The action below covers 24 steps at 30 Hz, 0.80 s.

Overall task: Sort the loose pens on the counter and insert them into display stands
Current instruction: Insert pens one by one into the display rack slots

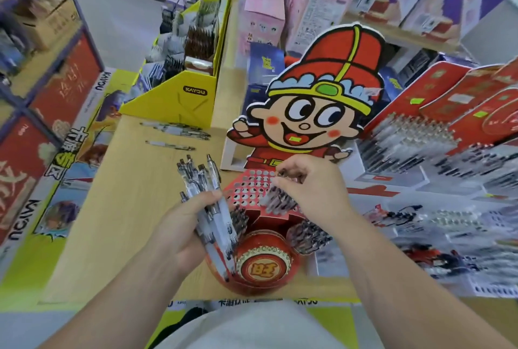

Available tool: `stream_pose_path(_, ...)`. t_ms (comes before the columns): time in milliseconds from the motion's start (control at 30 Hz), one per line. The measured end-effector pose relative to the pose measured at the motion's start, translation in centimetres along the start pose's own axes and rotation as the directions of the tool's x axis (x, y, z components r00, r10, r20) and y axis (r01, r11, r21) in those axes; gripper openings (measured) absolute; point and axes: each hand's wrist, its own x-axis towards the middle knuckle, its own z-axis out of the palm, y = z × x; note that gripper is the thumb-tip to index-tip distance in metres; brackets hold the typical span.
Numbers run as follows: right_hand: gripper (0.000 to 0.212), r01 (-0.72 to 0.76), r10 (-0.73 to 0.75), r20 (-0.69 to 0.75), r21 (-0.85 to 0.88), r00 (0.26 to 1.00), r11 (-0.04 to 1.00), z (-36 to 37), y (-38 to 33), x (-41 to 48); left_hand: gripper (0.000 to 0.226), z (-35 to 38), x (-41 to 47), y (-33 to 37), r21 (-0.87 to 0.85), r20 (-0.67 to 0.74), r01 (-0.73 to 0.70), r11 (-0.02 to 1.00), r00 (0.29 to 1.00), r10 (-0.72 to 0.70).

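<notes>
Head view: my left hand grips a bundle of white-barrelled click pens, clips up for feeding, while my right hand pinches one dark-clipped pen over the red perforated cardboard stand. Loose pens lie at the far edge of the wooden counter.

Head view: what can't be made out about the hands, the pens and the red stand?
All in the head view:
- Right hand: whether its curled fingers pinch a pen; blurred.
- Bundle of pens gripped by the left hand: count; they overlap.
- Red stand: holes under the right hand are hidden.
- Loose pens on the counter: type; small, blurred.
</notes>
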Motion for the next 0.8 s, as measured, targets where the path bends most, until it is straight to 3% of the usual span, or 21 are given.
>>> stream_pose_path(333, 0.02, -0.028, 0.026, 0.114, 0.012, 0.993, 1.0, 2.4, 0.6, 0.2, 0.011, -0.6, 0.5, -0.4, -0.025, -0.019, 0.02, 0.999, 1.0, -0.021)
stream_pose_path(800, 0.014, 0.008, -0.002, 0.074, -0.08, 0.997, 0.997, 3.4, 1.4, 0.5, 0.009, 0.3, 0.6, -0.3, 0.008, 0.029, 0.041, 0.999, 0.999, -0.042)
